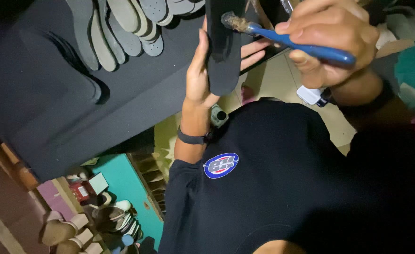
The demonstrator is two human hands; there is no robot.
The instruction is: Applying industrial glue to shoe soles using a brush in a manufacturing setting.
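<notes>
The picture is mostly dim. The big black sheet (52, 94) on the left is so dark that you can hardly see any marks on it. The black shirt (287, 188) near the bottom is dark too, and its right side fades into shadow. Light falls on the right hand (332, 40) and the left hand (200, 70), so they look bright and warm. The pale floor (268, 80) between them looks yellowish. The blue brush (290, 42) is fairly sharp. The shoes (75, 226) at bottom left look a bit soft.
</notes>
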